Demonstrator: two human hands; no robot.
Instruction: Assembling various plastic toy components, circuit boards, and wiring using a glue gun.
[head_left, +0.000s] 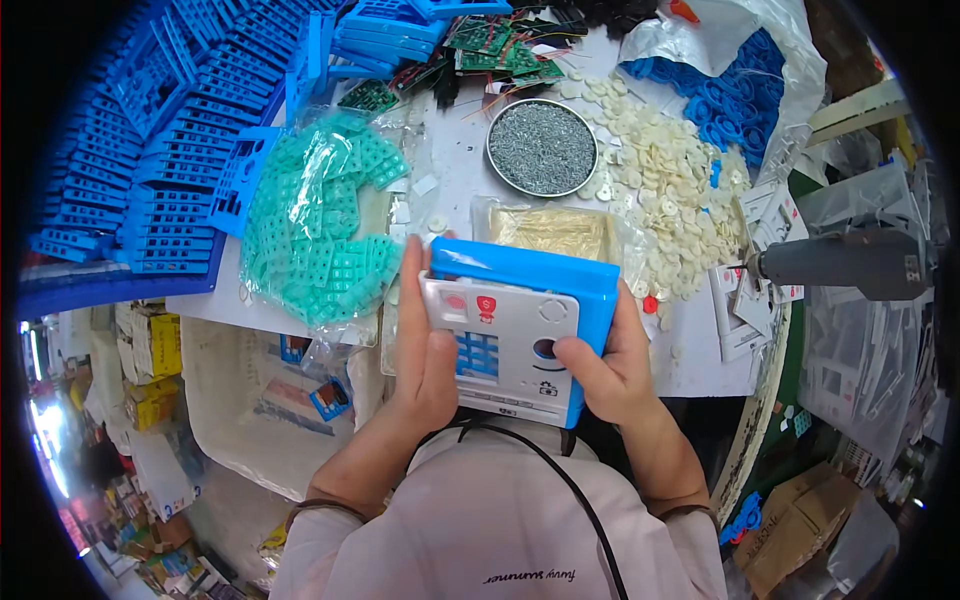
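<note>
Close in front of my body, both hands hold a blue plastic casing (pixel 530 260) with a white printed faceplate (pixel 520 340) lying over its front. The faceplate sits slightly askew, so a blue strip shows along the far and right sides. Through its rectangular window a blue grid is visible. My left hand (pixel 428 370) grips the left edge, fingers straight along the side and thumb bent at the near part. My right hand (pixel 615 365) wraps the right side of the casing, its thumb pressed on the faceplate beside a round dark hole.
Beyond the casing lie a bag of green keypads (pixel 315 220), a round tin of screws (pixel 543 147) and a pile of cream discs (pixel 670 190). Blue casings (pixel 170 190) are stacked at left. A grey power screwdriver (pixel 845 265) juts in at right, above white faceplates (pixel 740 320).
</note>
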